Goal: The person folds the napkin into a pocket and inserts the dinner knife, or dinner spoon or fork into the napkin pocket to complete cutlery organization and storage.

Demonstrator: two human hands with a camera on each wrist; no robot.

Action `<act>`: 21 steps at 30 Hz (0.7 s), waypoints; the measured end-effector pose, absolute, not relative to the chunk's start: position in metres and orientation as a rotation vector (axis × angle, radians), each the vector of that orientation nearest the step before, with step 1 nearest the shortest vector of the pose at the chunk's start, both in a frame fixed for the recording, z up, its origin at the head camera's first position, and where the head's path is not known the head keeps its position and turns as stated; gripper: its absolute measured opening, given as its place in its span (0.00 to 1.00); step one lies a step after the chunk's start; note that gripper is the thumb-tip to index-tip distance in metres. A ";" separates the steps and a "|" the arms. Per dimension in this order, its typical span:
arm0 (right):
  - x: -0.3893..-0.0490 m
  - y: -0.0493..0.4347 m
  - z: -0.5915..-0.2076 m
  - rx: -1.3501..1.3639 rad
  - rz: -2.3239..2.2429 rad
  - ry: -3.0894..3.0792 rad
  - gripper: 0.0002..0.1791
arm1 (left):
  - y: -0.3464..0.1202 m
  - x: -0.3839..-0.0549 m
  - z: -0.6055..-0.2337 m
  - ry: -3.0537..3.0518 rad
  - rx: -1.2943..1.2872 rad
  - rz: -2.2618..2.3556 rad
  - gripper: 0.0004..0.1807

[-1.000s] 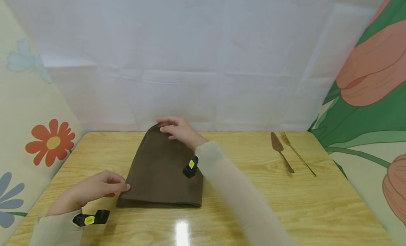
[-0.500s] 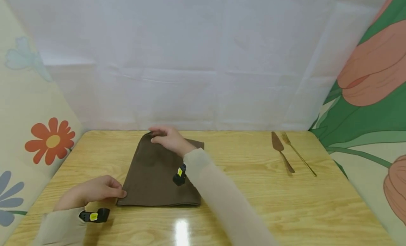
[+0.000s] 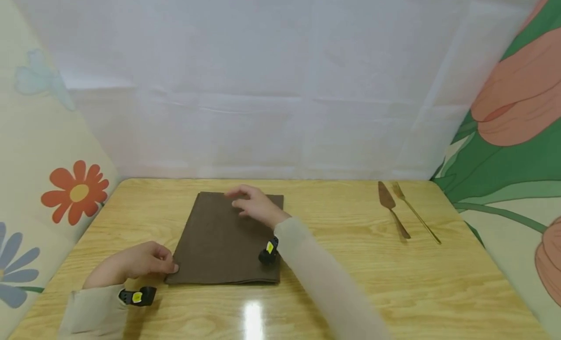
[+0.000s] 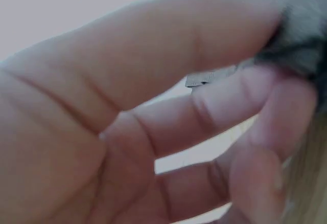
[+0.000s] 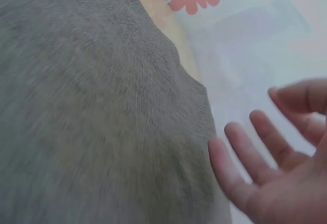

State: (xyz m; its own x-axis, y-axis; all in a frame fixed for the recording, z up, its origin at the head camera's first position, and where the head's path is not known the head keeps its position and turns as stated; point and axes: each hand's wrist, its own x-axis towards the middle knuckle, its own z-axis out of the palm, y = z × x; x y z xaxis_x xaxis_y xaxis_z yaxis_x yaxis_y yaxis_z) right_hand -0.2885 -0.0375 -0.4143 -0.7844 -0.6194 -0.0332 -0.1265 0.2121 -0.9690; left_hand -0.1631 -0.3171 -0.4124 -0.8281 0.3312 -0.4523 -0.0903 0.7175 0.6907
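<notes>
A folded dark brown cloth (image 3: 219, 242) lies flat on the wooden table, left of the middle. At its near left corner, my left hand (image 3: 144, 259) pinches the edge between thumb and fingers. In the left wrist view, the thumb (image 4: 219, 29) and a curled finger meet at a dark fold of the cloth. My right hand (image 3: 258, 203) hovers over the cloth's far part, fingers spread and holding nothing. The right wrist view shows these fingers (image 5: 240, 152) apart, beside the cloth's edge (image 5: 191, 96).
On the right side of the table (image 3: 342, 262) lie a cake server (image 3: 387, 198) and, just right of it, a gold fork (image 3: 416, 213). A white sheet (image 3: 280, 111) hangs behind the table, and flower-patterned walls (image 3: 499, 208) stand at both sides.
The far left corner of the cloth has come down flat and my right hand has let go of it, moving right. My left hand has stayed at the near left corner.
</notes>
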 end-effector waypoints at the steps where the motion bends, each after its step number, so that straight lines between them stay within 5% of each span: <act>1: -0.287 -0.032 -0.415 -0.690 -1.585 2.108 0.17 | -0.316 -0.165 -0.413 2.380 0.155 0.979 0.17; 11: -0.264 0.022 -0.412 -0.837 -1.188 2.369 0.15 | -0.309 -0.184 -0.421 2.539 0.113 1.141 0.17; 16: -0.254 0.041 -0.417 -0.717 -1.227 2.409 0.16 | -0.311 -0.199 -0.428 2.509 0.148 1.243 0.26; 21: -0.244 0.053 -0.421 -0.526 -1.264 2.429 0.20 | -0.307 -0.215 -0.434 2.522 0.099 1.288 0.23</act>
State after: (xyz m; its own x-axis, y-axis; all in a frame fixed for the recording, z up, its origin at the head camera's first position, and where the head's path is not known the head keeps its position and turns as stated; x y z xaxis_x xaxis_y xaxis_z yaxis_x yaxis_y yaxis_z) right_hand -0.2439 0.0533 -0.4213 -0.8695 -0.4750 -0.1356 -0.1615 0.5327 -0.8308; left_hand -0.2152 -0.3075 -0.4345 -0.9505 0.1988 -0.2389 -0.0770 0.5941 0.8007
